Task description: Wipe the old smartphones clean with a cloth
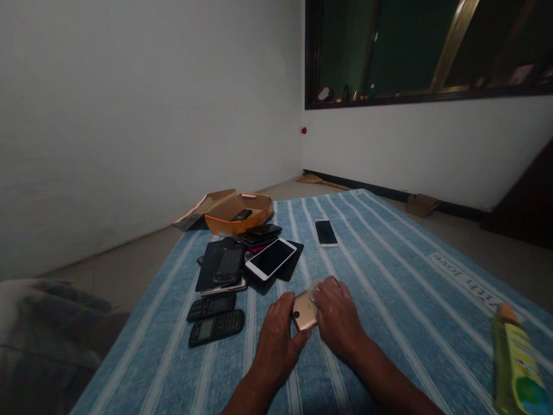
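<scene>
A gold phone (305, 312) lies back side up between my hands on the blue striped cloth (389, 323). My left hand (279, 340) is closed around its left and lower edges, fingers at the top corner and thumb below. Against the phone's upper right part, my right hand (338, 316) presses a pale, thin wad, perhaps tissue or cloth, with bent fingers. To the left are two black keypad phones (216, 327). Beyond them is a pile of phones with a white-framed one (271, 259) on top. Another white phone (326, 233) lies alone farther back.
An open orange cardboard box (239, 213) holding a dark phone stands at the far left of the cloth. A bottle of yellow-green liquid (516, 363) is at the right front. Grey fabric (38, 346) shows at the lower left.
</scene>
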Available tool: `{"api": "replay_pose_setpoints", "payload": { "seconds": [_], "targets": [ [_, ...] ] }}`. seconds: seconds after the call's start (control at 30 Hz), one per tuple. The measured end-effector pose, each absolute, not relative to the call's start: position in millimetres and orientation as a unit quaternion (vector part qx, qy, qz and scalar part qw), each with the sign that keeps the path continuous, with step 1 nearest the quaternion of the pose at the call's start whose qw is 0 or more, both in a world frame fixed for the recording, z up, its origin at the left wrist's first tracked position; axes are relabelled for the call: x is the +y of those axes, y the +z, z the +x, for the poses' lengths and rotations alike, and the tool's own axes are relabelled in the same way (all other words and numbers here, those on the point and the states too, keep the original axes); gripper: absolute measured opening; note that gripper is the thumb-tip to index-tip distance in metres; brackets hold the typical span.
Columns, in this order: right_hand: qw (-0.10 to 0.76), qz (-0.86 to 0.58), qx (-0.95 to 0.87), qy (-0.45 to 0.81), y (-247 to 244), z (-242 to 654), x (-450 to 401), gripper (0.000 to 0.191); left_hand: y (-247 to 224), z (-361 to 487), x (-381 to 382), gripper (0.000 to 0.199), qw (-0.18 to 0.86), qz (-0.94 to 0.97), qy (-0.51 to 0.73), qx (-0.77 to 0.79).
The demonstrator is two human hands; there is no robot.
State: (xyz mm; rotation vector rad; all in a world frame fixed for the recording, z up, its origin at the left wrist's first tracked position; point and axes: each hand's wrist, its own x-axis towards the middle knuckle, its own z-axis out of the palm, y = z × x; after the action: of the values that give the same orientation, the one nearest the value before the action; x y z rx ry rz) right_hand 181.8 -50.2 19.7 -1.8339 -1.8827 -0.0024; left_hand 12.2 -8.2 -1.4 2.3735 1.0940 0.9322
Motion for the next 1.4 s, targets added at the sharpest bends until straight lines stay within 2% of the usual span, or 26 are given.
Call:
{"api": "replay_pose_setpoints", "payload": {
  "seconds": [0.2,0.37,0.53,0.77,1.03,1.4],
  "targets": [
    [0.271,-0.642,-0.718,0.004,9.7,169.0,-67.2,0.034,-2.7,12.3,-7.0,0.055,0.183,0.840,0.339,0.382],
    [0.256,-0.694,-0.672,-0.016,14.1,197.8,-66.3,0.035,-6.0,11.6,-7.3,0.064,0.188,0.840,0.327,0.390],
    [0.249,-0.723,-0.644,-0.032,13.9,203.2,-63.6,0.037,-5.2,12.0,-7.6,0.063,0.179,0.841,0.333,0.386],
    [0.278,-0.647,-0.710,-0.027,4.4,178.1,-66.9,0.035,-9.0,10.7,-6.6,0.058,0.160,0.844,0.343,0.380],
    [0.246,-0.732,-0.635,-0.023,18.2,207.0,-60.8,0.037,2.7,12.6,-9.1,0.058,0.183,0.844,0.325,0.386],
    [0.288,-0.623,-0.728,-0.006,5.4,160.6,-66.6,0.034,-10.2,10.2,-4.6,0.055,0.167,0.845,0.333,0.384]
  ]
}}
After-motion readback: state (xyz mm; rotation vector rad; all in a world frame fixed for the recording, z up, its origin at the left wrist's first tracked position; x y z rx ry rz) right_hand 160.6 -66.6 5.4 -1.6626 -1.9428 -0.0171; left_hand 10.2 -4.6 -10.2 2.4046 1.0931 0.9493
